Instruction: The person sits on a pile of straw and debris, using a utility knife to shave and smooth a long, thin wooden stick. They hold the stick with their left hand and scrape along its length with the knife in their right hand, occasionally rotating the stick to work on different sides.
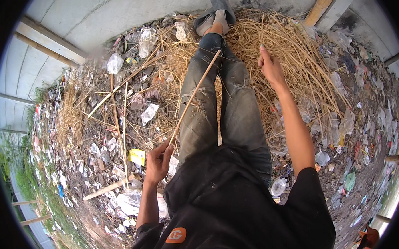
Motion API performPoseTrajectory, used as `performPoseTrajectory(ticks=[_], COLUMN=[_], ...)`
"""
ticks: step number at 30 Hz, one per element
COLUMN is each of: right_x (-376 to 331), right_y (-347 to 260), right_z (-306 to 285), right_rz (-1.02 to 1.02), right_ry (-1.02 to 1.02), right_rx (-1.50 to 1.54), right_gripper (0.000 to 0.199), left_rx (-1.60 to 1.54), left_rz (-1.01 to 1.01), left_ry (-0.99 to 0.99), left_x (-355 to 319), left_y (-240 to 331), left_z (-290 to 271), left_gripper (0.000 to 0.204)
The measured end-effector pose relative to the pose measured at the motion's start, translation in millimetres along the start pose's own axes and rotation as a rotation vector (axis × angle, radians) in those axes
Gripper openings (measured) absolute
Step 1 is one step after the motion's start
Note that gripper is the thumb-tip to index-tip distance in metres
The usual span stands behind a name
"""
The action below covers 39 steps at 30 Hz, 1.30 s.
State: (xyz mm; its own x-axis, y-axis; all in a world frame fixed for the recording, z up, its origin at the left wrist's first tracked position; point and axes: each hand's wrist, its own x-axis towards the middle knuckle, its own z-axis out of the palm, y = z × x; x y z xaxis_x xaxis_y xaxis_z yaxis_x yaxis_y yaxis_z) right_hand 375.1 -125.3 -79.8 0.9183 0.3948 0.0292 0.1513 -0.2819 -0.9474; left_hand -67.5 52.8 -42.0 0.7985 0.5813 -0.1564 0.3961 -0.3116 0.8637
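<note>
Litter-strewn ground (82, 219), one thin stick (194, 95), its near end pinched in our left fingers (167, 154), our right fingers (265, 57) partly curled, their hold unclear to us, dry straw (297, 68) below them.

Wall (84, 12): Pale gray, seamed panels stand along the ground's far edge and down its left side.
Posts: A bamboo pole (319, 10) stands beside a pale pillar (335, 14) at the far edge, right of center.
Ground (86, 219): Dark and brown soil lies strewn with plastic and paper scraps (349, 181).
Greenery (24, 172): Leafy plants line the left edge.
Light: Daylight, bright beyond the right edge, toward the near corner.
</note>
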Motion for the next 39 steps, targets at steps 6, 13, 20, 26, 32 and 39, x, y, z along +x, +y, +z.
performPoseTrajectory(ticks=[6,13,20,26,32,39], right_x=[-29.0,-85.1,-135.5,-153.9,-154.3,-129.8], right_y=[-53.3,-75.4,-107.3,-111.7,-98.7,-102.0], right_z=[12.4,52.4,77.1,81.5,77.1,57.8], right_rz=[0.120,-0.453,-0.559,-0.624,-0.682,-0.589], right_ry=[-0.326,-0.403,-0.653,-0.738,-0.770,-0.499], right_rx=[0.297,-0.424,-0.569,-0.638,-0.615,-0.570], right_gripper=[0.060,0.056,0.042,0.039,0.040,0.050], left_rx=[-0.469,-0.646,-0.270,-0.178,-0.247,-0.338], left_rz=[-0.120,-0.168,-0.073,-0.079,-0.049,-0.172], left_ry=[-0.225,-0.195,-0.113,-0.126,-0.066,0.048], left_x=[34.0,55.3,87.7,94.8,92.3,82.2], left_y=[-8.3,3.7,48.6,53.8,36.2,35.3], left_z=[-6.3,2.7,2.2,5.8,0.4,-22.8], left_gripper=[0.038,0.041,0.044,0.033,0.021,0.027])
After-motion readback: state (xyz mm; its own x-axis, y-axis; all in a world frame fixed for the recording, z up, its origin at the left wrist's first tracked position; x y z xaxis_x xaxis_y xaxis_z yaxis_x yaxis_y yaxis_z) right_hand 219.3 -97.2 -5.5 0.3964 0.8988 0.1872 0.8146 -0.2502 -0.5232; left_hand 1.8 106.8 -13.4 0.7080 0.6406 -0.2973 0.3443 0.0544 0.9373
